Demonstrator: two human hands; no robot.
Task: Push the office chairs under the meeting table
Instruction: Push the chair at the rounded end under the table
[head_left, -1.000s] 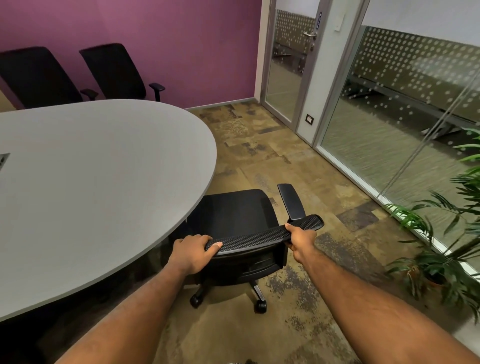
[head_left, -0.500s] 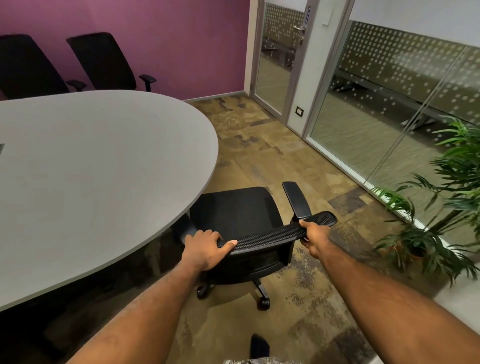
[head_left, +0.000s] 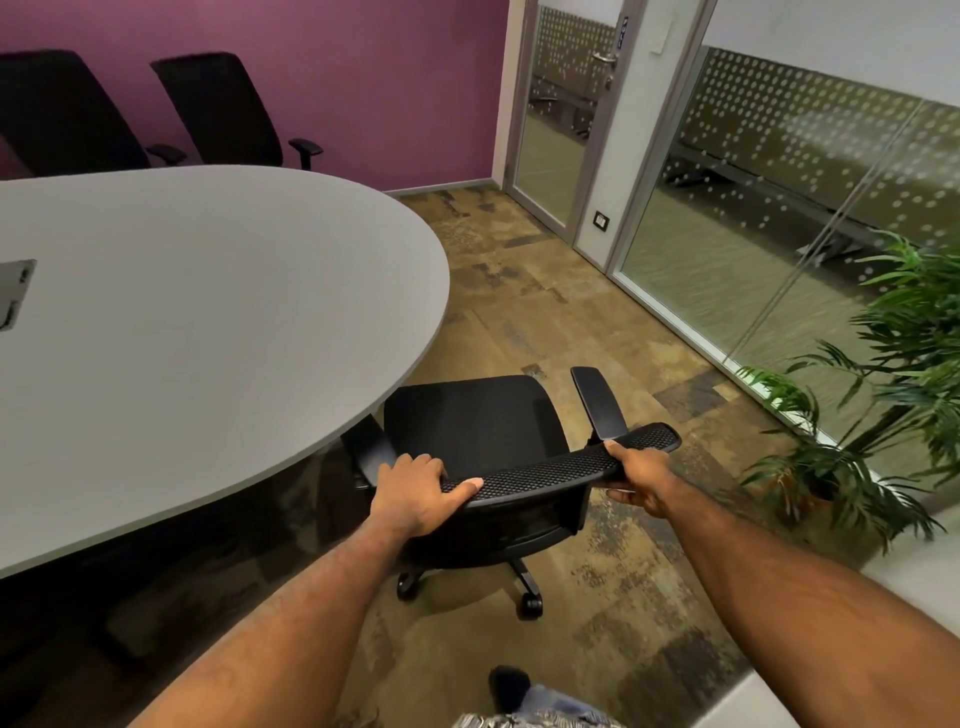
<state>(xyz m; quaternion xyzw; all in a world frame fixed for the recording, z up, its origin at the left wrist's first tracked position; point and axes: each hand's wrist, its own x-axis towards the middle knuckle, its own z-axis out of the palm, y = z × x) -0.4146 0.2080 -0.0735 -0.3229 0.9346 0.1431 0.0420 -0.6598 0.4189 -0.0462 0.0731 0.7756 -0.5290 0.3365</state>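
We have both hands clamped on the office chair's mesh backrest top (head_left: 561, 467), left hand (head_left: 415, 488) near its left end, right hand (head_left: 641, 475) toward its right. The meeting table (head_left: 208, 322) lies at ten o'clock, the chair's left armrest (head_left: 366, 447) already under its rim.

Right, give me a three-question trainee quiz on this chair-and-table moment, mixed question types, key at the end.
1. True or false: both hands grip the top edge of the chair backrest.
2. Which armrest is already under the table: a) the chair's left b) the chair's right?
3. How many other chairs stand along the purple wall?

Key: 1 true: left hand, right hand. 2 a. 3 two.
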